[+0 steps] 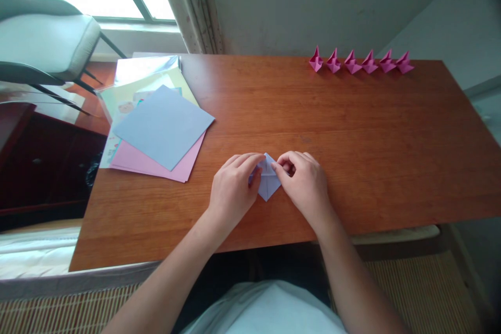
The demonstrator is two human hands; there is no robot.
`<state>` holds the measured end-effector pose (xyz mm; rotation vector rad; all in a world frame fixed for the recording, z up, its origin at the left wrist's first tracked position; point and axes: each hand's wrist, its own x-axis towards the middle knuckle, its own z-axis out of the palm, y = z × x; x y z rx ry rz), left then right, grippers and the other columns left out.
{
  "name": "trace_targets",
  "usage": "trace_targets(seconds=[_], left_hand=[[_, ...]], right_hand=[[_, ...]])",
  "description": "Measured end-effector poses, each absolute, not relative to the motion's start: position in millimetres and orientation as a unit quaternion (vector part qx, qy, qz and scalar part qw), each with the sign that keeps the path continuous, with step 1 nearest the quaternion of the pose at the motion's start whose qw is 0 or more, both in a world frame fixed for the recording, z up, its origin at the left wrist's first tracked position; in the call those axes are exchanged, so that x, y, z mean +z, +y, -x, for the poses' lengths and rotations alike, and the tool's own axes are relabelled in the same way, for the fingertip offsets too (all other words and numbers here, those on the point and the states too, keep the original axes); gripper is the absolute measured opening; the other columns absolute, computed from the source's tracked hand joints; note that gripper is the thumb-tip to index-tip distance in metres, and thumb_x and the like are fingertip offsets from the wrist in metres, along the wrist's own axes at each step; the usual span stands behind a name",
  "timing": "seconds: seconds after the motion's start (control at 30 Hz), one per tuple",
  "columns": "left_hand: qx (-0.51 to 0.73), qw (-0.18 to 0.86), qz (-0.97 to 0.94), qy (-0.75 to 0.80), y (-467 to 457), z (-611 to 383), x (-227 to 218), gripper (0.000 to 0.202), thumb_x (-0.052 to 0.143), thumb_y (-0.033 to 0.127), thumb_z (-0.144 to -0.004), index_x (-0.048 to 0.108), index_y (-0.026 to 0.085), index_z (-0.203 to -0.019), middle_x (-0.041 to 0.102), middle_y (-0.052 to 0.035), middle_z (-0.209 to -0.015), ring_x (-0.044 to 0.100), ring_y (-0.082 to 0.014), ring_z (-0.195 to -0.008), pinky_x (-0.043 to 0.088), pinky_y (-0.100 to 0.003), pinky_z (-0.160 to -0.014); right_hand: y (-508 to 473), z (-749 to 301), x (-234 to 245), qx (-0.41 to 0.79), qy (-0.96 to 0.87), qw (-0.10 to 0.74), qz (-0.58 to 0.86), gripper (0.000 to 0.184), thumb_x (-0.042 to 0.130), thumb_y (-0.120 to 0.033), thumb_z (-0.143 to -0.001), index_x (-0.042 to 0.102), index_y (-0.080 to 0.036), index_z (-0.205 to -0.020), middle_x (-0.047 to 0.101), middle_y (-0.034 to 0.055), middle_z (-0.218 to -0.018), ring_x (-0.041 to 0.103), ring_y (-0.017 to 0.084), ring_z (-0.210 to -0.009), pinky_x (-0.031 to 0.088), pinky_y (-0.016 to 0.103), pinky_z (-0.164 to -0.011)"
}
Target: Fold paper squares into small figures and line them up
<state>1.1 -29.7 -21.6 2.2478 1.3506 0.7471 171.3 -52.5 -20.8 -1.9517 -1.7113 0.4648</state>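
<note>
A small folded piece of pale blue-lilac origami paper (266,186) lies on the wooden table in front of me, one corner pointing toward me and creases crossing its middle. My left hand (237,182) grips its left side, thumb and fingers closed at the edge and covering that corner. On the other side, my right hand (303,180) pinches the upper right edge between thumb and curled fingers. The paper's top tip shows between the two hands.
Blue paper sheets (166,125) rest on pink sheets (156,163) and plastic packets (144,70) at the table's left. Several pink origami figures (369,62) stand in a row along the far edge of the table (352,130). A chair (50,36) stands beyond, by the window.
</note>
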Motion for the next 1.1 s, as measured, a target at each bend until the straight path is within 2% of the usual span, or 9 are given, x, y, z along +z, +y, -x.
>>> trace_targets(seconds=[0.23, 0.63, 1.1], left_hand=[[0.261, 0.192, -0.82, 0.471, -30.6, -0.9, -22.7, 0.025, 0.054, 0.014, -0.096, 0.07, 0.021, -0.113, 0.075, -0.005, -0.119, 0.069, -0.0236, -0.104, 0.056, -0.039, -0.091], [0.248, 0.215, -0.822, 0.465, -28.8, -1.3, -21.7, 0.028, 0.055, 0.011, -0.093, 0.067, 0.02, -0.117, 0.072, -0.0068, -0.124, 0.066, -0.0249, -0.108, 0.054, -0.041, -0.096], [0.257, 0.237, -0.802, 0.484, -26.9, -3.4, -20.6, 0.028, 0.057, 0.009, -0.09, 0.066, 0.021, -0.113, 0.075, -0.0058, -0.115, 0.067, -0.025, -0.103, 0.054, -0.041, -0.092]], right_hand=[[-52.1, -168.5, -23.3, 0.163, -0.62, 0.262, 0.722, 0.016, 0.071, -0.026, -0.088, 0.063, -0.024, -0.074, 0.066, 0.0003, -0.073, 0.057, 0.021, -0.076, 0.039, 0.032, -0.072], [-52.0, -165.3, -24.8, 0.146, -0.614, 0.261, 0.731, 0.019, 0.069, -0.027, -0.09, 0.061, -0.023, -0.073, 0.066, 0.0017, -0.074, 0.056, 0.022, -0.077, 0.039, 0.032, -0.073], [-50.4, -164.4, -22.3, 0.15, -0.614, 0.261, 0.73, 0.017, 0.068, -0.029, -0.091, 0.064, -0.024, -0.075, 0.068, 0.0024, -0.075, 0.058, 0.022, -0.078, 0.039, 0.033, -0.072]])
